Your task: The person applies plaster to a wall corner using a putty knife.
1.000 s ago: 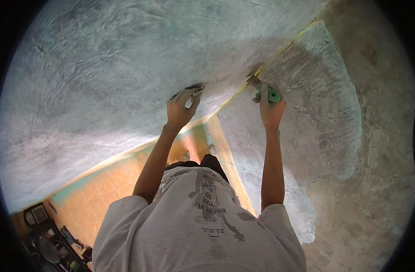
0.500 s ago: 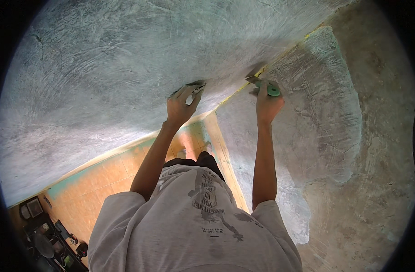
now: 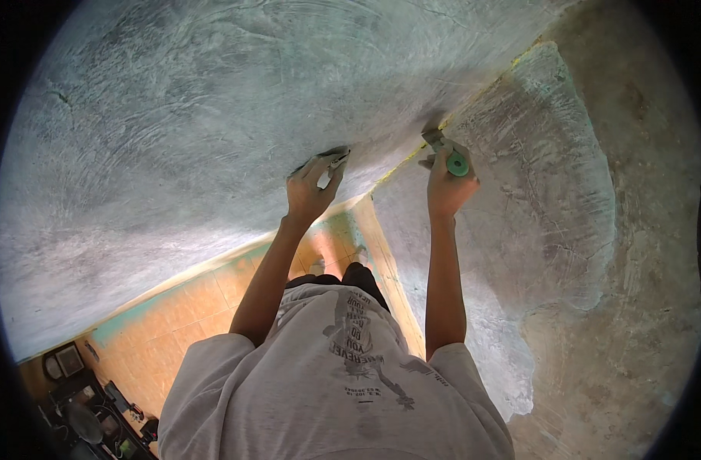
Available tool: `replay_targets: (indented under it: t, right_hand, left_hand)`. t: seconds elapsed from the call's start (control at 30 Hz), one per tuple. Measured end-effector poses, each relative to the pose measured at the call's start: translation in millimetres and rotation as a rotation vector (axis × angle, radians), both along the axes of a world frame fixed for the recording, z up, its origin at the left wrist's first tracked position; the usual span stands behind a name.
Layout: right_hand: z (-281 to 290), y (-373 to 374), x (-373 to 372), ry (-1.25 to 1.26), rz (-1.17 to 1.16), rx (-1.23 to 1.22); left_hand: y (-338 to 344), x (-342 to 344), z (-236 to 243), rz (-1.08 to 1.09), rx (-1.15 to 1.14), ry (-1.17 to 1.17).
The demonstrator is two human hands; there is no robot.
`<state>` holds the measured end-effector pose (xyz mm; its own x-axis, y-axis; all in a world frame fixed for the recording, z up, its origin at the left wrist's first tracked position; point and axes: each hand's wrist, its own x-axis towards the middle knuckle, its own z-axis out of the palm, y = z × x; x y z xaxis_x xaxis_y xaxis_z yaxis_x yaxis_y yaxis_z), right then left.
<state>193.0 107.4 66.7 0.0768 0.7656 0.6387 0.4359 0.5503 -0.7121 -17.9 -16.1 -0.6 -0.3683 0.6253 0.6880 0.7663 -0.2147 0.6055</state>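
Note:
My right hand [image 3: 451,188] is closed round the green handle of a putty knife [image 3: 458,163]. Its metal blade [image 3: 432,136] meets the corner where two grey walls join, beside a thin yellow line [image 3: 400,165]. To the left, my left hand [image 3: 310,190] is held against the left wall [image 3: 212,130], thumb and fingers bent toward each other. A small pale, thin piece [image 3: 339,159] shows at its fingertips; its kind is not clear.
The right wall [image 3: 511,207] has a smoother grey patch within rough brown plaster [image 3: 649,253]. Below lies an orange tiled floor [image 3: 166,349] with green smears along its edge. Dark equipment [image 3: 86,406] stands at the lower left.
The putty knife has turned in my right hand, so its handle end faces me more and sits slightly lower. My left hand stays in nearly the same place; the whole view has shifted slightly.

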Motion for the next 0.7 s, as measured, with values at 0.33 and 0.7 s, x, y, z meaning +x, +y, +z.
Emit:
replay_targets:
  t: [0.33, 0.7]
  right_hand:
    - [7, -14, -16, -0.067, 0.004, -0.061]
    - [2, -20, -21, 0.171, -0.035, -0.074]
  left_hand:
    - [-1, -6, -9, -0.013, 0.010, -0.012]
    - [2, -6, -11, -0.022, 0.032, 0.042]
